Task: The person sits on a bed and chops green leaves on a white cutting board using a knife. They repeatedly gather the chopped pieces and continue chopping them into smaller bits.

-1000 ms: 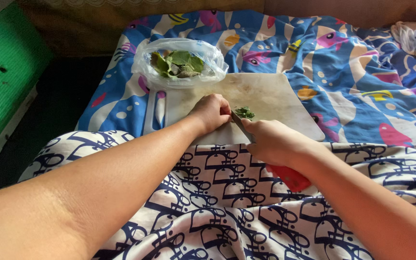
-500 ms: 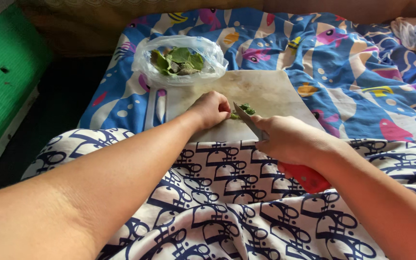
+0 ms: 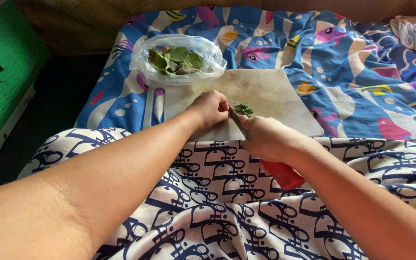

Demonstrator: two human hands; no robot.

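Chopped green leaves [image 3: 243,109] sit mid-board on the white cutting board [image 3: 270,91], just beside the left hand [image 3: 210,109], curled and pinning them. Right hand [image 3: 265,138] fisted around the red-handled knife [image 3: 266,156], blade slanting up-left between both hands. Bag of leaves [image 3: 178,60] rests at the board's far-left corner, on the fish-print bedsheet [image 3: 362,72].
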